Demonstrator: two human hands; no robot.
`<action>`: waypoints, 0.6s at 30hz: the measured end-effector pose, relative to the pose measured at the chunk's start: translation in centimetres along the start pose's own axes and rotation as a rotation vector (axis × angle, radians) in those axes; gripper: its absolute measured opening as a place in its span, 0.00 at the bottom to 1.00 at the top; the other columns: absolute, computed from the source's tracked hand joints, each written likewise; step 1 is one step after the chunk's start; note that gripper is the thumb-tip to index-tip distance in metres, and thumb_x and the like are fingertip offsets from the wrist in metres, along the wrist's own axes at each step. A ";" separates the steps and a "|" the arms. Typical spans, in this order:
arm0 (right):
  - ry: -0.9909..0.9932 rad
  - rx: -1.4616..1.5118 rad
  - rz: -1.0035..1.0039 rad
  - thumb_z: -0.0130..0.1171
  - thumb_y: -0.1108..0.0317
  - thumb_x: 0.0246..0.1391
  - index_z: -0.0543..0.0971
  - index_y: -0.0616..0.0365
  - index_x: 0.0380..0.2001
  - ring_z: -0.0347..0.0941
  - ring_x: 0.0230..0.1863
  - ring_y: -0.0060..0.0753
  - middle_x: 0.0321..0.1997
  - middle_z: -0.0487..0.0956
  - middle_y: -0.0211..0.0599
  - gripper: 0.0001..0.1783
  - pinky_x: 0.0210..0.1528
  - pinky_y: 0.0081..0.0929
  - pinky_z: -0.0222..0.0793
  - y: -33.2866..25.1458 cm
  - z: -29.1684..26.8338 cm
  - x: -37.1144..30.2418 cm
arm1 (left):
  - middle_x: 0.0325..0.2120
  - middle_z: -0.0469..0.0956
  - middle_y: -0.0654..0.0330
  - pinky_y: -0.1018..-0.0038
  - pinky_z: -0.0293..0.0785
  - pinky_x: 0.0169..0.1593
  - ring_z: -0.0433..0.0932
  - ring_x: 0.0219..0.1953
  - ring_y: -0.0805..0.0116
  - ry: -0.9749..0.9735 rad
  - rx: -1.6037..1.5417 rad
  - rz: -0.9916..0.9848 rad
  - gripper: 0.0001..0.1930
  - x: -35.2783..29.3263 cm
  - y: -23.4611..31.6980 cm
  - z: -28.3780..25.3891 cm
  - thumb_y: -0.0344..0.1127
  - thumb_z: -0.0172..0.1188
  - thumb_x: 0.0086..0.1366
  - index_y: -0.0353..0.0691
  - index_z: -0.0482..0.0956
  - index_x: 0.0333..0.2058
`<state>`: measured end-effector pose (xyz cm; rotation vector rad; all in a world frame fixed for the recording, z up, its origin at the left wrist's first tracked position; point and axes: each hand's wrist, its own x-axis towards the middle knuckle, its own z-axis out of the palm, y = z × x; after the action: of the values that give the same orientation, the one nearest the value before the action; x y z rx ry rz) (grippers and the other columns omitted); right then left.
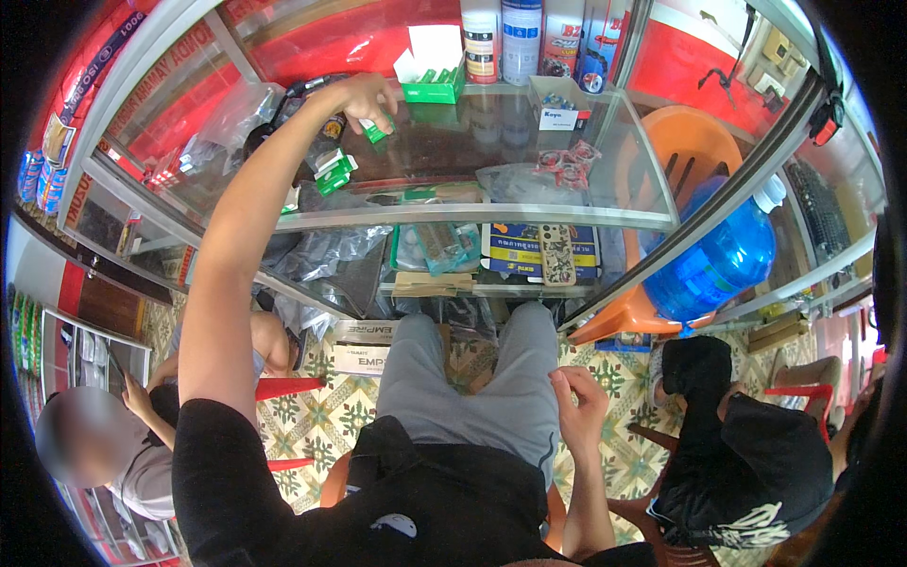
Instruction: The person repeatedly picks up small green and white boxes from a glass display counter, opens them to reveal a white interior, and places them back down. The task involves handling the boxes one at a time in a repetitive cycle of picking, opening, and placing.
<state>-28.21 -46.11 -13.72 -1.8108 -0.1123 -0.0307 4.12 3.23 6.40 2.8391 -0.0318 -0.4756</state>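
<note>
Stretched far forward over the glass counter [529, 213], the left hand [364, 97] has its fingers curled down around a small green box [378, 128], which it holds just above the glass at the far left of the countertop. More small green boxes [333, 173] lie scattered on the glass just nearer and to the left of it, and an open green carton [433, 85] with white flaps stands a little to the right, at the far edge. Beyond that carton a row of spray cans and bottles [520, 38] stands upright along the far rim.

Nearer, the right hand [578, 402] hangs over the person's lap beside the grey shorts [472, 378], fingers loosely bent toward the thumb and holding nothing that can be seen (whether something tiny sits between the fingertips cannot be told).

Under the glass top, a shelf holds a patterned phone [556, 253] and a teal tray [436, 248]. To the right stand an orange plastic chair [694, 151] and a blue water jug [723, 260], touching. Another person sits low at the left [113, 454], and one in black at the right [746, 463].
</note>
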 end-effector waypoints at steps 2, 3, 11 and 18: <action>0.004 -0.001 0.004 0.67 0.73 0.66 0.87 0.68 0.37 0.78 0.37 0.27 0.38 0.86 0.40 0.07 0.44 0.24 0.73 0.3 -0.2 -0.3 | 0.54 0.81 0.51 0.63 0.93 0.37 0.85 0.49 0.54 0.059 -0.109 0.152 0.27 -0.2 -0.2 0.0 0.37 0.79 0.60 0.35 0.83 0.56; 0.009 -0.003 0.008 0.67 0.73 0.66 0.87 0.68 0.37 0.78 0.37 0.27 0.38 0.86 0.40 0.07 0.44 0.24 0.73 0.4 -0.2 -0.4 | 0.51 0.82 0.52 0.64 0.92 0.38 0.85 0.49 0.56 0.079 -0.126 0.149 0.26 -0.2 0.3 -0.5 0.36 0.79 0.59 0.36 0.83 0.55; 0.031 0.017 -0.008 0.67 0.73 0.66 0.87 0.68 0.38 0.78 0.38 0.28 0.38 0.86 0.41 0.07 0.44 0.25 0.73 0.4 0.3 -0.1 | 0.54 0.86 0.51 0.61 0.82 0.60 0.85 0.52 0.56 0.600 0.232 0.484 0.33 4.5 4.0 -3.5 0.31 0.77 0.57 0.42 0.80 0.63; 0.037 -0.019 -0.021 0.67 0.74 0.66 0.87 0.68 0.38 0.79 0.38 0.28 0.39 0.86 0.41 0.06 0.45 0.25 0.74 -0.1 -0.1 0.0 | 0.62 0.81 0.50 0.58 0.76 0.67 0.79 0.65 0.49 0.472 0.189 0.452 0.35 6.4 3.4 -2.3 0.30 0.74 0.62 0.49 0.77 0.69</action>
<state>-28.21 -46.15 -13.64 -1.8267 -0.1049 -0.0803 10.96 0.16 7.32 2.9139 -0.6366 0.3069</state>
